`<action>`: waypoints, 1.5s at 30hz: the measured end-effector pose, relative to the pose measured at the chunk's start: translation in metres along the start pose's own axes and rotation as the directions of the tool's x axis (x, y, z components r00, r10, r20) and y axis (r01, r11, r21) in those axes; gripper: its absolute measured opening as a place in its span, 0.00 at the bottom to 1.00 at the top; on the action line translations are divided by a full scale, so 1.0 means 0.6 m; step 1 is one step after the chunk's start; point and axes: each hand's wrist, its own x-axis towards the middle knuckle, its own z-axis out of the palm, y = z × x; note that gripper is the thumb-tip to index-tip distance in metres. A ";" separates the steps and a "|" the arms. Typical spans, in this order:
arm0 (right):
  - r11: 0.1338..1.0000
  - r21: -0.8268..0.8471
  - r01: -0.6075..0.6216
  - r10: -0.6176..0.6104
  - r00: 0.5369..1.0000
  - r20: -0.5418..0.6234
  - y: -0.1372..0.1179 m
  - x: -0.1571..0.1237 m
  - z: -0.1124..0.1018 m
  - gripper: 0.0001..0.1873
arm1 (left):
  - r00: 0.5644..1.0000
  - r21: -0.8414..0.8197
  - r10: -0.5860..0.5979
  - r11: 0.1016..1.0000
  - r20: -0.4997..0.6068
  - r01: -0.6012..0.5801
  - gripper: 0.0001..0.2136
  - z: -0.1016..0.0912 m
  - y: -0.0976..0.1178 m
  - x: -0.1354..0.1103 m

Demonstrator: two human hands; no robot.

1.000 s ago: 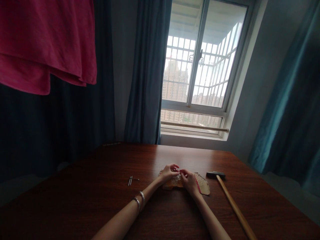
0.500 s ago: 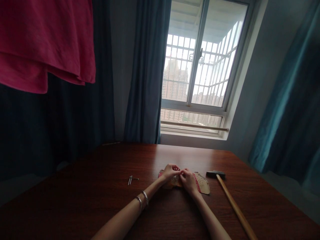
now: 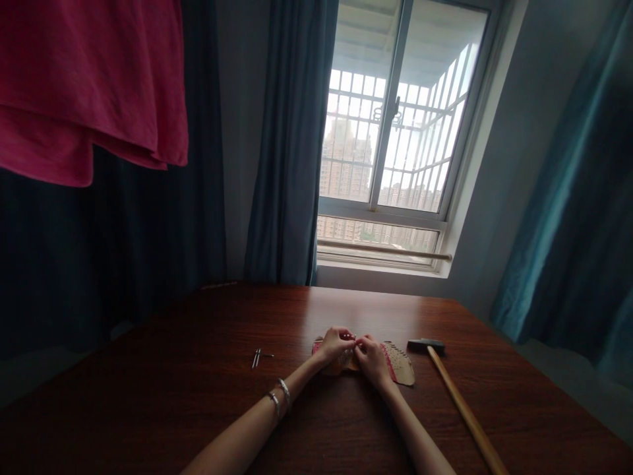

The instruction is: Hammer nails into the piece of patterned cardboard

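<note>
Well left of the perforated leather piece (image 3: 403, 369), two slim metal tools (image 3: 257, 357) lie on the tabletop (image 3: 148, 396), out of the arms' way. Over the piece's left half, the left hand (image 3: 335, 343) curls with its fingertips pinched and meets the right hand (image 3: 372, 359), pinched too. What sits between them is too small to tell, and the right hand seems to weigh the piece flat. Just right of the piece lies a hammer (image 3: 459, 404), its handle pointing back toward the person, likely for easy reach.
</note>
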 end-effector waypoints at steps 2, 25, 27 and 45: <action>1.000 -0.004 0.001 -0.001 1.000 -0.001 -0.001 -0.001 0.000 0.10 | 1.000 0.008 -0.016 1.000 0.004 0.016 0.11 0.000 -0.002 0.001; 0.708 -0.590 -0.388 0.183 0.908 -0.377 0.067 -0.169 -0.257 0.19 | 0.990 0.074 -0.138 0.987 -0.038 0.140 0.10 0.001 0.010 0.005; 0.605 -0.658 -0.449 0.215 0.888 -0.407 0.077 -0.210 -0.268 0.22 | 0.989 0.075 -0.143 0.986 -0.043 0.146 0.10 0.001 0.011 0.004; 0.771 0.238 -0.591 0.631 0.759 -0.161 0.025 -0.225 -0.286 0.21 | 0.987 0.058 -0.143 0.987 -0.072 0.147 0.10 0.004 0.003 0.005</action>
